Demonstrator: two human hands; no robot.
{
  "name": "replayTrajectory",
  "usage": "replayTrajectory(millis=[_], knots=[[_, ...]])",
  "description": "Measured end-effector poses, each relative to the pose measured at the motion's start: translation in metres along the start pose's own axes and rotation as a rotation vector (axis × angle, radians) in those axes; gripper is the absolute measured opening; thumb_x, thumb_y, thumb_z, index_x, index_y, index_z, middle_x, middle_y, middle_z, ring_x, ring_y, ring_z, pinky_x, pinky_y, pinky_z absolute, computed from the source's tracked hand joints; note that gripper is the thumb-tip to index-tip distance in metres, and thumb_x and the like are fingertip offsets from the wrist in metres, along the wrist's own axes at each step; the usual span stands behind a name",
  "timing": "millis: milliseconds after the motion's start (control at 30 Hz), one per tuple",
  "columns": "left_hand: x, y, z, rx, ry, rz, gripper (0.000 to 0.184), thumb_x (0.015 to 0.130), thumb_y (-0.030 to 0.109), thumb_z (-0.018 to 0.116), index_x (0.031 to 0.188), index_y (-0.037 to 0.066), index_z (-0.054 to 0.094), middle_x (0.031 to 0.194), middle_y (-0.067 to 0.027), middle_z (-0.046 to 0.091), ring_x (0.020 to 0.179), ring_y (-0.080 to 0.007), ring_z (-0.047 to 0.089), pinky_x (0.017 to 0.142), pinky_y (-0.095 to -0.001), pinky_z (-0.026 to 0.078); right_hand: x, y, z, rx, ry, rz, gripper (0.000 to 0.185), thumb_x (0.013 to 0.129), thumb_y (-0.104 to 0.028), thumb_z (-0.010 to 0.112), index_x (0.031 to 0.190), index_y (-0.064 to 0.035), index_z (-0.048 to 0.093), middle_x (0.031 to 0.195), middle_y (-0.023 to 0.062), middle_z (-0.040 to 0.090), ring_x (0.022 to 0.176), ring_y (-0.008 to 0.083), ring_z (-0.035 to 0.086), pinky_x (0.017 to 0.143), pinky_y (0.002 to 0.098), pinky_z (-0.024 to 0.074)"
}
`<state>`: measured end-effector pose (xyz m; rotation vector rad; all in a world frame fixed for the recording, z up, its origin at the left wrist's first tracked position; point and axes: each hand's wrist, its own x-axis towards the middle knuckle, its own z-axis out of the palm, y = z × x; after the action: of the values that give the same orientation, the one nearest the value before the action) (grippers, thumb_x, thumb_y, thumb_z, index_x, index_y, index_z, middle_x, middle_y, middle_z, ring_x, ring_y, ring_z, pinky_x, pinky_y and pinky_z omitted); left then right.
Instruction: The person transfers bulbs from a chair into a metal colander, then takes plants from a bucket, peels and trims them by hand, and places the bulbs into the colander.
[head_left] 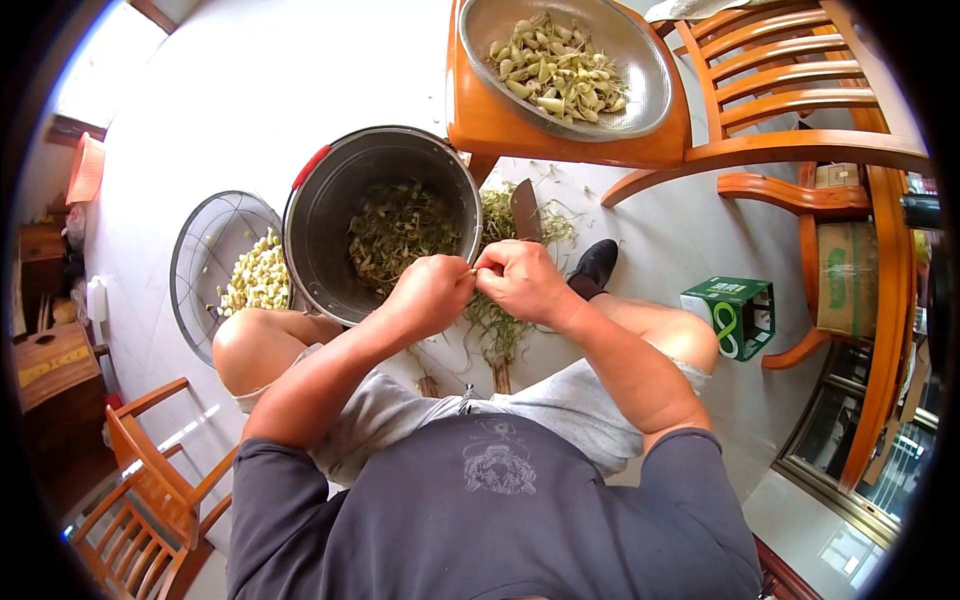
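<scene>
My left hand (435, 290) and my right hand (525, 280) meet at the fingertips above the right rim of a dark bucket (310, 235). Both are closed in a pinch on a small pale bulb (473, 272), mostly covered by the fingers. Dry peelings and green trimmings (410, 235) lie inside the bucket. To its left, a wire-framed basket (190, 240) holds peeled white bulbs (262, 275). A metal strainer bowl (655, 95) on the orange chair contains unpeeled bulbs (555, 70) with stems. Beyond my right hand is a broad dark blade (525, 210).
Stringy green trimmings (495, 325) cover the floor between my legs. The wooden chair (480, 120) stands ahead, beside another slatted chair (780, 90). A green carton (730, 315) is beyond my right knee. Another wooden chair (150, 480) stands at lower left.
</scene>
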<state>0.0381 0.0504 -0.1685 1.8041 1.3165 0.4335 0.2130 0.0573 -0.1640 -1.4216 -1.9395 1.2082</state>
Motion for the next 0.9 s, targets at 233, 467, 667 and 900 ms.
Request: replayTrajectory(millis=[233,467,667,900], knots=[[-0.001,0.029,-0.036,-0.264,-0.116,-0.180,0.026,0.087,0.019,0.063,0.078,-0.005,0.065,0.055,-0.0027,0.049,0.055,-0.0082,0.050,0.049,-0.0297,0.040,0.013,0.029,-0.028,0.156,0.019,0.268,0.014,0.075,-0.013,0.063,0.075,-0.0010,0.069,0.068,0.0097,0.067,0.062,0.0162,0.062,0.061,0.0308,0.0494],[0.077,0.084,-0.100,-1.018,-0.158,-0.264,0.024,0.093,0.020,0.062,0.088,-0.003,0.062,0.060,-0.0014,0.052,0.045,-0.0056,0.045,0.039,-0.0197,0.029,-0.007,0.015,-0.030,-0.332,-0.472,0.129,0.017,0.069,-0.005,0.055,0.079,-0.0019,0.069,0.084,0.0212,0.067,0.083,0.0372,0.065,0.075,0.0432,0.0510],[0.165,0.149,-0.108,-0.633,-0.009,-0.231,0.048,0.096,0.039,0.055,0.114,-0.005,0.051,0.082,-0.0122,0.060,0.058,-0.0108,0.052,0.051,-0.0227,0.047,-0.011,0.003,-0.034,-0.466,-0.541,0.082,0.014,0.067,-0.004,0.056,0.074,-0.0008,0.067,0.083,0.0216,0.066,0.083,0.0384,0.064,0.072,0.0449,0.0516],[0.116,0.114,-0.126,-0.577,-0.108,-0.070,0.035,0.092,0.033,0.061,0.090,-0.001,0.066,0.066,-0.0049,0.058,0.050,-0.0087,0.050,0.043,-0.0210,0.040,-0.014,0.024,-0.031,-0.491,-0.579,0.056,0.014,0.068,-0.005,0.055,0.073,-0.0008,0.067,0.082,0.0217,0.066,0.082,0.0382,0.065,0.071,0.0454,0.0519]])
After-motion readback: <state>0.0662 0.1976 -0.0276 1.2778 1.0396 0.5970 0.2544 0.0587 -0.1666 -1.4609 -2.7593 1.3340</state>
